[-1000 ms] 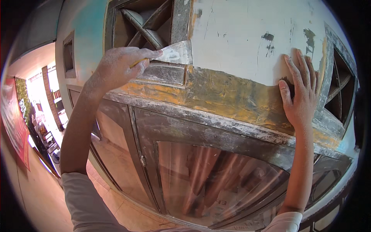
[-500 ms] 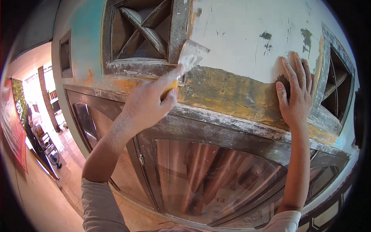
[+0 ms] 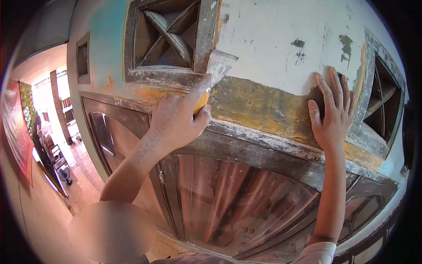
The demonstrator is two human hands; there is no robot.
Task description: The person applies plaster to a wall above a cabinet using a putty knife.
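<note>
It looks like a home, its wall patchily painted: white above the right hand, bare grey and ochre between it and the left hand. Above the left hand sits a wooden vent with crossed slats. Below both hands, wood-framed glass shows folds like curtains. Well left of the left hand, a bright opening gives onto a floor with a fan.
</note>
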